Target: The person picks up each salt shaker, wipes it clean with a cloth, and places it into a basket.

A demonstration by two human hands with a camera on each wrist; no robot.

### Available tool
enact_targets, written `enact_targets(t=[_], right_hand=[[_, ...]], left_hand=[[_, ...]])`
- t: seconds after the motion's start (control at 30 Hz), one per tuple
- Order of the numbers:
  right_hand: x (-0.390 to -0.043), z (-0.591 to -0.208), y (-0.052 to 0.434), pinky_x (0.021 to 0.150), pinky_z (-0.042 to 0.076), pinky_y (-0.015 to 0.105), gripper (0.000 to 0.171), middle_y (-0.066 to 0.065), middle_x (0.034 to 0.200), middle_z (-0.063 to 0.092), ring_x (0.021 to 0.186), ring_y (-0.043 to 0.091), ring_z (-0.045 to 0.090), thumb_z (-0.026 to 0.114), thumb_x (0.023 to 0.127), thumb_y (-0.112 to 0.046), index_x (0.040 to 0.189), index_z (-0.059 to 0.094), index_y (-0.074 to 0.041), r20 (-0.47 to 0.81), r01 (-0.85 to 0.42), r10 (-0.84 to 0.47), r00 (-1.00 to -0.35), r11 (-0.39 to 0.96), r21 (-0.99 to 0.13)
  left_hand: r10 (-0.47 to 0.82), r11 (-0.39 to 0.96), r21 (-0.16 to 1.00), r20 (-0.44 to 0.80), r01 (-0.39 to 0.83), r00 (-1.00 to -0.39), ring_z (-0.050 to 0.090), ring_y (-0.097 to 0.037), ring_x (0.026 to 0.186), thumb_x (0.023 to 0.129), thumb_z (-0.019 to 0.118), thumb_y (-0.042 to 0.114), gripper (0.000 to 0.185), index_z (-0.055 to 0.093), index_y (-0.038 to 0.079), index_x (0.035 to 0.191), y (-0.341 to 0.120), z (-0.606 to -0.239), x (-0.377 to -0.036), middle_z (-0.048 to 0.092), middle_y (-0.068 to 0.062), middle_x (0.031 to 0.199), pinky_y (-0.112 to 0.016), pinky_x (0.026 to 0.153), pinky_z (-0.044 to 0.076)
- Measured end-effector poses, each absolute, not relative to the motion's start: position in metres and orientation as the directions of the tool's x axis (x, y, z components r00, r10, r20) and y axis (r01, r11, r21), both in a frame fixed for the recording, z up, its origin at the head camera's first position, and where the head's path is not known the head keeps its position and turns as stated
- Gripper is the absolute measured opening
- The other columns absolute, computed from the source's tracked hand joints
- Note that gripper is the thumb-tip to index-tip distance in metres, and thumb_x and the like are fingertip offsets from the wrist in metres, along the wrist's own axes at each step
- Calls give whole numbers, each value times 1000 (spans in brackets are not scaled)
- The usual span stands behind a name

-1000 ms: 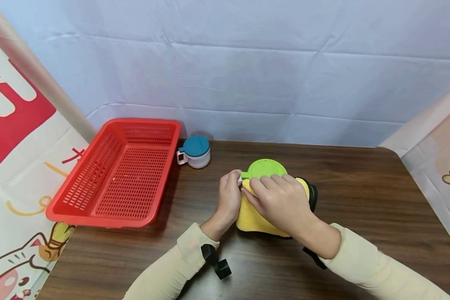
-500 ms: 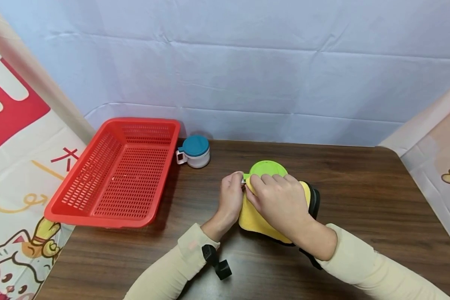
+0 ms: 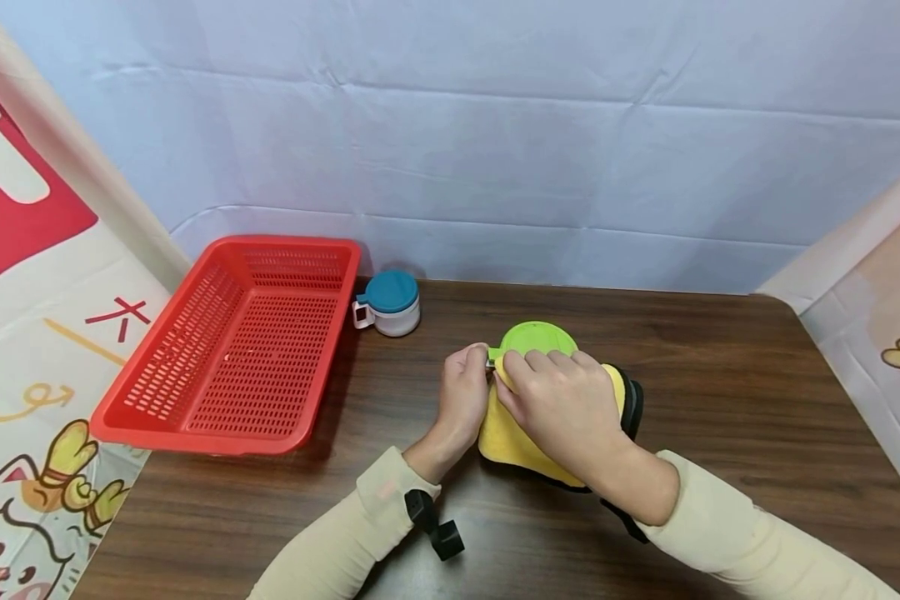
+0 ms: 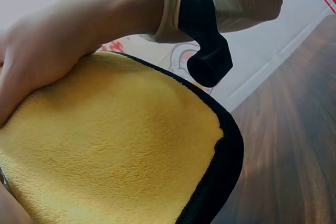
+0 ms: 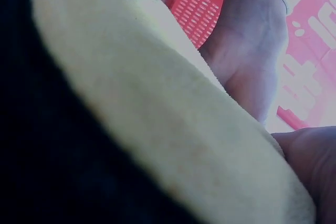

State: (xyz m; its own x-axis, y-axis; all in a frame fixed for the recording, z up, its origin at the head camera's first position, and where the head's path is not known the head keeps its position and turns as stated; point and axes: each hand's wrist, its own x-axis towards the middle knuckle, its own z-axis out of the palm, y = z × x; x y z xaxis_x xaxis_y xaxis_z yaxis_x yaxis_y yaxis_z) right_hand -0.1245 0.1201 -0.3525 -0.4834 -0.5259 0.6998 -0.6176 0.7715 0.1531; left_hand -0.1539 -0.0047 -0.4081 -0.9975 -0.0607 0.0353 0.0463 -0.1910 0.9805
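A seasoning jar with a green lid is near the middle of the table, its body mostly hidden by the cloth and the hands. My left hand grips it at the handle side, left of the lid. Over the near side of the jar my right hand holds a yellow cloth with a black border, fingers bent over its top edge. In the left wrist view the cloth spreads below the right hand. The right wrist view is mostly filled by the cloth, with the left forearm behind.
A red perforated basket stands at the left of the wooden table. Beside its far right corner is another jar with a blue lid and a white handle. A pale cloth backdrop rises behind the table's back edge.
The green-lidded jar and both hands have shifted slightly right and nearer. The yellow cloth has turned a little with the right hand. Both hands keep their hold.
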Motion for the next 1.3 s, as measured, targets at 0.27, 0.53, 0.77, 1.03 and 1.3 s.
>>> enact_targets(t=[0.27, 0.53, 0.77, 1.03, 1.3], right_hand=[[-125, -357, 123, 43, 18, 28, 27, -1, 54, 30, 42, 18, 30, 52, 95, -20, 72, 47, -9, 728, -621, -513, -454, 769, 155], [-123, -358, 126, 43, 20, 28, 35, -1, 54, 29, 41, 18, 30, 47, 101, -22, 68, 44, -10, 740, -609, -523, -423, 769, 195], [-124, -359, 135, 45, 20, 27, 38, -1, 55, 30, 42, 17, 32, 47, 104, -24, 68, 45, -10, 759, -642, -546, -356, 733, 226], [-127, -361, 146, 45, 22, 26, 41, 0, 57, 33, 45, 16, 29, 48, 106, -26, 69, 46, -9, 780, -693, -572, -252, 670, 267], [-131, -354, 156, 43, 29, 28, 45, -2, 58, 37, 47, 14, 32, 50, 107, -32, 68, 47, -9, 787, -749, -589, -181, 601, 277]], left_hand=[[-92, -143, 987, 56, 69, -994, 39, -10, 63, 97, 40, 7, 38, 44, 11, 60, -6, -409, -156, 40, 3, 63, -22, 63, 37], [-101, -142, 987, 66, 80, -993, 32, -11, 59, 95, 41, 5, 37, 39, 13, 59, -6, -410, -157, 33, 4, 60, -22, 60, 30], [-120, -142, 987, 53, 70, -991, 31, -10, 56, 94, 39, 5, 36, 39, 11, 59, -8, -410, -158, 34, 4, 57, -22, 55, 26], [-121, -121, 991, 46, 61, -992, 30, -10, 54, 94, 38, 6, 38, 38, 15, 57, -10, -406, -159, 32, 5, 56, -23, 53, 25], [-131, -111, 992, 42, 57, -990, 33, -10, 58, 93, 39, 6, 35, 42, 14, 59, -12, -409, -160, 35, 6, 57, -23, 58, 28]])
